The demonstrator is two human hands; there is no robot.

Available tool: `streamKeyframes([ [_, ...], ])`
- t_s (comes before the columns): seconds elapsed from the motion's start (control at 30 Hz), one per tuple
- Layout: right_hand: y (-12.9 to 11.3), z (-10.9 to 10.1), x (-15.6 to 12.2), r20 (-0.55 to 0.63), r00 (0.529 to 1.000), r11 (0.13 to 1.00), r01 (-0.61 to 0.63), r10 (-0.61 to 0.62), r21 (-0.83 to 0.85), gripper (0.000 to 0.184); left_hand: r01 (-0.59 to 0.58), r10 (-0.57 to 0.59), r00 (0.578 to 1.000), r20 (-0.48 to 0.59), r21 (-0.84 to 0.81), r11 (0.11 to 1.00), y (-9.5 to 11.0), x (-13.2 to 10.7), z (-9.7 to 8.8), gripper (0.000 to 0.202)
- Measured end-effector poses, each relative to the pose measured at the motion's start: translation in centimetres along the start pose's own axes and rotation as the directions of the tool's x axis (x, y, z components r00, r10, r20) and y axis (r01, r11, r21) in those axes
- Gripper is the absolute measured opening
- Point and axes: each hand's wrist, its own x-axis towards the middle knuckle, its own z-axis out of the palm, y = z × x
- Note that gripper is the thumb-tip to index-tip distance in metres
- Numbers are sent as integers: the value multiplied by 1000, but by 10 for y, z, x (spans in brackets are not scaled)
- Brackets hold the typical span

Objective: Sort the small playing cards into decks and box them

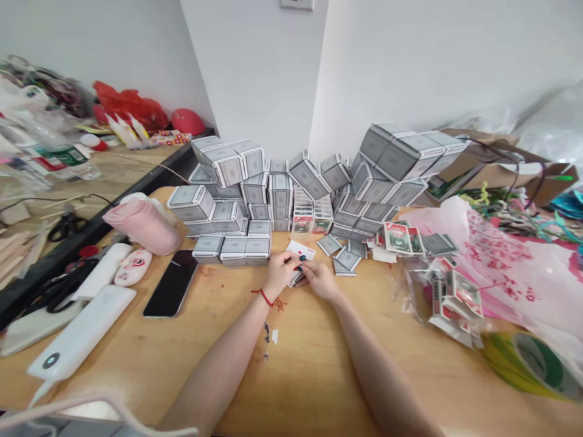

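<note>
My left hand (pixel 281 273), with a red string at its wrist, is closed on some playing cards (pixel 300 250) at the middle of the wooden table. A red diamond shows on the top card's white face. Against their near end my right hand (pixel 321 280) pinches the same cards, and the fingertips of both hands meet there. My fingers hide the lower part of the cards. Just beyond stand open-fronted red and green card boxes (pixel 312 224). Several loose grey-backed cards (pixel 347 258) lie right of my right hand.
Stacks of grey patterned card blocks (pixel 234 164) line the back, more piled at right (pixel 396 149). A black phone (pixel 172 284), pink roll (pixel 143 223) and white power bank (pixel 82 332) lie left. Empty-looking card boxes (pixel 455 297), pink plastic (pixel 501 261) and yellow tape (pixel 514 361) sit right.
</note>
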Motion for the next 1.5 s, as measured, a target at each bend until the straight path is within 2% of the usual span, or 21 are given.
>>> streamKeyframes([
  [0.13,2,1,2,-87,996,994,6,-16,-107,27,-8,8,1000,-22,-7,1000,3,0,2,19],
  [0.27,-1,-3,4,-143,989,999,33,-35,-15,32,-17,12,997,-75,-77,997,2,0,4,20],
  [0.37,-5,-8,5,-202,976,993,99,-83,69,33,-45,42,997,-62,-46,998,-3,1,6,20],
  [0.43,-6,-11,5,-236,962,989,144,-134,22,33,-67,67,997,-40,-5,998,-7,1,7,20],
  [0.5,-6,-14,5,-265,945,980,172,-193,-100,32,-69,71,996,-51,28,997,-10,1,7,19],
  [0.67,0,-18,6,-288,914,918,175,-286,-356,31,-46,60,994,-93,140,989,-8,1,5,9],
  [0.8,3,-19,8,-318,902,920,173,-292,-353,26,-43,52,998,-41,193,980,-5,2,2,7],
  [0.97,-1,-16,7,-381,869,932,207,-315,-298,32,-98,98,995,16,276,956,-10,2,4,9],
  [1.13,0,-19,7,-393,901,977,120,-182,-178,27,-176,201,979,-36,350,920,-14,0,8,8],
  [1.27,-1,-19,5,-285,950,986,90,-128,-143,24,-252,278,959,-47,298,921,-11,-1,7,24],
  [1.33,-2,-17,4,-237,963,985,92,-125,-146,23,-250,268,963,-30,267,931,-10,-1,6,28],
  [1.5,-5,-11,3,-215,953,961,163,-212,-222,23,-254,252,967,40,243,936,-9,-2,6,30],
])
